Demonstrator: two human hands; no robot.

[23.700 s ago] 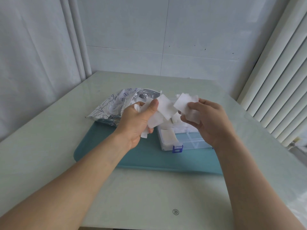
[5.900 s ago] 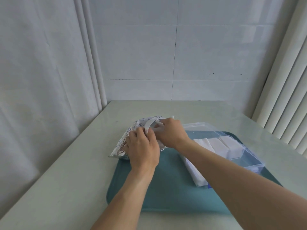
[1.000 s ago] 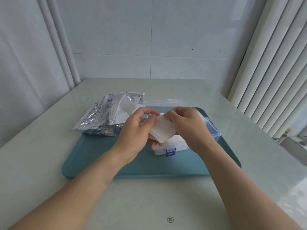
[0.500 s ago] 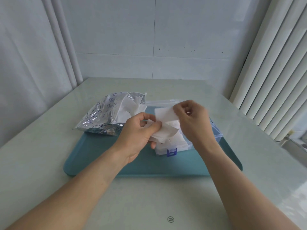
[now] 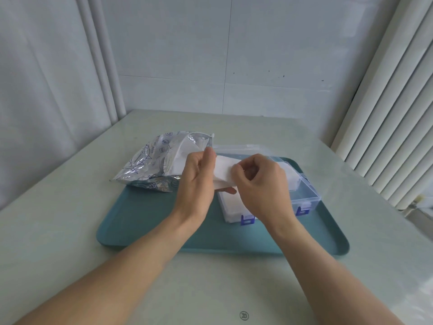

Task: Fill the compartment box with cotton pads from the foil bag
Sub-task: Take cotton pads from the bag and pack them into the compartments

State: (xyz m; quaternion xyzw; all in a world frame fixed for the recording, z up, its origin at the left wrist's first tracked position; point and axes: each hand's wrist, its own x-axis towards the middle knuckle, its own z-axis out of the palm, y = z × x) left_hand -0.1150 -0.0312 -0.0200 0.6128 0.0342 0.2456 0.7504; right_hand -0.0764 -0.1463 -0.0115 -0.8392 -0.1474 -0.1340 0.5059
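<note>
White cotton pads (image 5: pixel 222 171) stacked, gripped by left hand (image 5: pixel 196 181), right hand (image 5: pixel 257 184) pinching stack's edge, above clear compartment box (image 5: pixel 304 195). Box lid open, white pads fill visible compartments. Foil bag (image 5: pixel 154 165) open, pads inside, on teal tray (image 5: pixel 145 221) far-left edge. Tabletop (image 5: pixel 58 219) bare around tray.

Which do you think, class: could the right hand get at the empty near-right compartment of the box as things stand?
Probably yes. The right hand is right above the compartment box, whose lid is open, and nothing covers that compartment. But it is pinching the cotton pads together with the left hand.
</note>
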